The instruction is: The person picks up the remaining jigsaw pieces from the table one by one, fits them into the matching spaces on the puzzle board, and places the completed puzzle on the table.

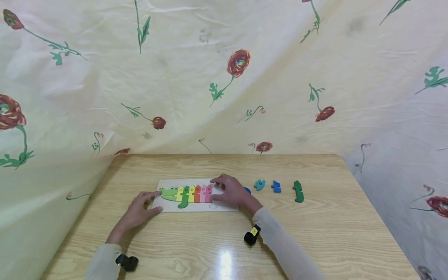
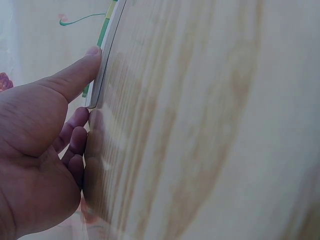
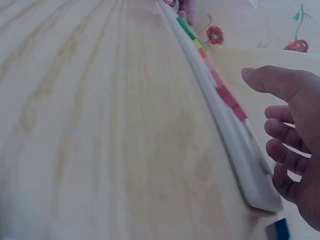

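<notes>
A white puzzle board (image 1: 199,208) lies on the table with a colourful crocodile on it. Its green head (image 1: 169,193) is at the left, followed by yellow, green, orange and pink pieces (image 1: 203,193). My left hand (image 1: 140,210) rests at the board's left end, its thumb straight against the front edge in the left wrist view. Over the right part of the board is my right hand (image 1: 229,190), thumb and fingers spread apart beside the last pink piece. Nothing shows between them in the right wrist view. The right hand hides part of the board's bare right end.
Right of the board lie loose pieces: a blue one (image 1: 247,190) partly behind the right hand, a light blue one (image 1: 259,185), another blue one (image 1: 277,186) and a long green one (image 1: 298,191). Flowered cloth (image 1: 196,77) hangs around the wooden table (image 1: 196,241).
</notes>
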A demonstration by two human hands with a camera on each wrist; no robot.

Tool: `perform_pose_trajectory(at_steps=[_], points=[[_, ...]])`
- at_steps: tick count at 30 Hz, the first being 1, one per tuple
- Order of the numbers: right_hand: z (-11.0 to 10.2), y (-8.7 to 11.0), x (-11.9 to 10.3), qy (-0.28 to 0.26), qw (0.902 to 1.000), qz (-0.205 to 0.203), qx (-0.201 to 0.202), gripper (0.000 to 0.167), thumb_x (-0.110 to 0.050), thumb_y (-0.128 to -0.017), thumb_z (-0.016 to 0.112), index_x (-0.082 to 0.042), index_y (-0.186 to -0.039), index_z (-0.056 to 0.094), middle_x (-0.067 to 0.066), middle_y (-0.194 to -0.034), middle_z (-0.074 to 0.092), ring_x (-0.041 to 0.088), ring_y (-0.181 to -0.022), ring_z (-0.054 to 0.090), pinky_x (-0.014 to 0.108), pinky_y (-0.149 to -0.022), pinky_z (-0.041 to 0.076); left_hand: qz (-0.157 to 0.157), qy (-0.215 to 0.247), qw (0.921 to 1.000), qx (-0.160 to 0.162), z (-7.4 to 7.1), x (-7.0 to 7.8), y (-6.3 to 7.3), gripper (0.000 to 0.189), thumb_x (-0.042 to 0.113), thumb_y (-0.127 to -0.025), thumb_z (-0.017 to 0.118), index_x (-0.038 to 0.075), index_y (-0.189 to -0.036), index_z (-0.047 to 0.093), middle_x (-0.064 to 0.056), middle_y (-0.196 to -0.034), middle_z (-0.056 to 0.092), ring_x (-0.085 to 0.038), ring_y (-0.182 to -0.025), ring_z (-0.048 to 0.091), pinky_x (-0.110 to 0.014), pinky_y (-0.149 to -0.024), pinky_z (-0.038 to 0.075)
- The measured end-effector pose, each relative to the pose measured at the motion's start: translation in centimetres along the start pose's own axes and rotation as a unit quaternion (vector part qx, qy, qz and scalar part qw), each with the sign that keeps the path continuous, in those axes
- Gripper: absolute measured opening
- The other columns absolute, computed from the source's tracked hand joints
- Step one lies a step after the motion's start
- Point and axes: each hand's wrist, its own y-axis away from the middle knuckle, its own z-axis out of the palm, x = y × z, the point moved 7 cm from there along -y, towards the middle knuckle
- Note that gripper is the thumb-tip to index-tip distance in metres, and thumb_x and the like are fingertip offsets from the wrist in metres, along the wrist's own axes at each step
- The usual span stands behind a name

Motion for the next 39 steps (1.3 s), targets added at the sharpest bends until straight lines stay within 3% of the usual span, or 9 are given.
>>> perform_pose_trajectory(at_steps=[9,14,18,26,31,39], points=[[-3.3,1.4,-0.9,0.002,0.9997,-0.022,-0.007,0.057,-0.039,-0.089,0.080,-0.010,-0.135,0.066,0.002,-0.112,0.066,0.019,-0.100,0.059,0.033,-0.083,0.051,-0.003,0.001,1.0000,-0.002,-0.3,-0.1,0.0,0.065,0.035,-0.092,0.077,0.014,-0.149,0.054,-0.023,-0.145,0.045,-0.045,-0.132,0.041,-0.067,-0.106,0.035],[-5.9,3.0,-1.5,0.006,0.9988,-0.047,-0.007,0.058,-0.038,-0.090,0.079,-0.007,-0.136,0.064,0.012,-0.115,0.066,0.030,-0.104,0.062,0.042,-0.084,0.052,0.001,-0.001,1.0000,-0.002,-0.4,-0.2,0.1,0.065,0.034,-0.092,0.077,0.012,-0.149,0.054,-0.024,-0.144,0.045,-0.045,-0.130,0.044,-0.066,-0.105,0.036],[-8.2,4.7,-1.5,0.010,0.9979,-0.064,0.006,0.055,-0.037,-0.090,0.078,-0.010,-0.136,0.065,0.010,-0.113,0.066,0.033,-0.105,0.063,0.051,-0.086,0.053,0.005,-0.001,1.0000,-0.001,-0.3,-0.3,0.0,0.065,0.033,-0.092,0.077,0.012,-0.149,0.054,-0.024,-0.142,0.047,-0.044,-0.128,0.046,-0.065,-0.104,0.038],[-12.2,7.7,-0.2,0.018,0.9971,-0.058,0.047,0.054,-0.038,-0.088,0.081,-0.015,-0.135,0.067,-0.003,-0.115,0.065,0.017,-0.103,0.062,0.050,-0.086,0.053,-0.003,-0.006,1.0000,-0.002,-0.5,-0.3,-0.1,0.066,0.035,-0.092,0.077,0.013,-0.149,0.053,-0.023,-0.143,0.046,-0.042,-0.125,0.047,-0.064,-0.102,0.038],[-14.6,9.8,1.0,0.032,0.9951,-0.054,0.076,0.054,-0.035,-0.087,0.083,-0.016,-0.135,0.066,-0.002,-0.118,0.066,0.015,-0.102,0.061,0.040,-0.083,0.052,0.001,-0.004,1.0000,-0.006,-0.4,0.0,-0.2,0.065,0.034,-0.093,0.076,0.012,-0.149,0.053,-0.024,-0.143,0.046,-0.044,-0.127,0.046,-0.065,-0.103,0.036],[-17.8,13.0,3.7,0.069,0.9914,-0.039,0.105,0.057,-0.031,-0.084,0.085,-0.017,-0.135,0.066,-0.005,-0.113,0.065,0.013,-0.101,0.060,0.041,-0.081,0.052,0.002,0.001,0.9999,-0.011,-0.4,0.1,-0.2,0.063,0.033,-0.093,0.076,0.012,-0.148,0.054,-0.023,-0.142,0.047,-0.042,-0.127,0.046,-0.064,-0.103,0.038]])
